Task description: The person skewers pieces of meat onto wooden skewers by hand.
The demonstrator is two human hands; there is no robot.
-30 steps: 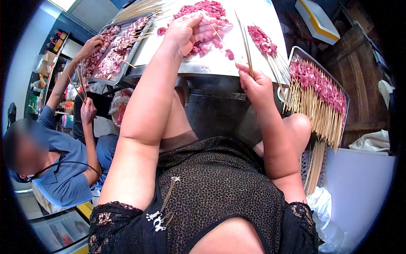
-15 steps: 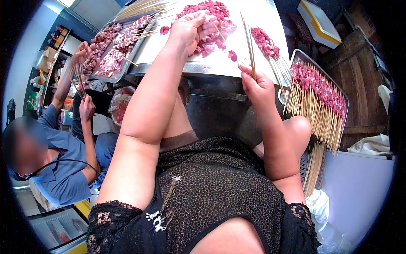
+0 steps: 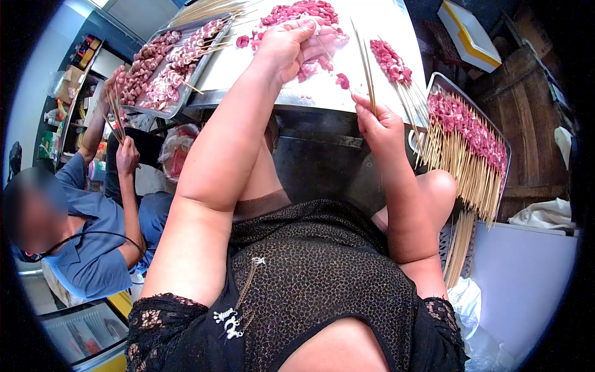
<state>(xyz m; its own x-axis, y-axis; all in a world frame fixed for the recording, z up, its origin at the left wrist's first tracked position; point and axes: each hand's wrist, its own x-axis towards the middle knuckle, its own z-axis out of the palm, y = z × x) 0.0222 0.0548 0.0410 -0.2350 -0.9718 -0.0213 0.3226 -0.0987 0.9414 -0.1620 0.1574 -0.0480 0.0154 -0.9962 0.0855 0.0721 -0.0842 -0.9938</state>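
Observation:
My right hand [image 3: 379,127] is closed around several bamboo skewers [image 3: 367,74] that point up over the table's front edge. On the tip of one skewer sits a single piece of red meat [image 3: 342,80]. My left hand [image 3: 284,49] reaches over the pile of raw meat pieces [image 3: 304,11], thumb and forefinger pinched together. Whatever lies between those fingertips is too small and pale to name. To the right of the pile, a few loaded meat skewers [image 3: 390,61] rest on the white tabletop [image 3: 238,77], their sticks jutting over the edge.
A tray of finished skewers [image 3: 468,130] stands at the right, sticks toward me. At the left, a metal tray [image 3: 176,111] holds more skewered meat. Beside it sits a co-worker [image 3: 99,229] holding bare skewers. A white and yellow box [image 3: 469,36] is at the back right.
My left hand has moved slightly right over the meat pile, still pinched. The right hand and its skewers have barely shifted. The co-worker's upper hand has moved a little.

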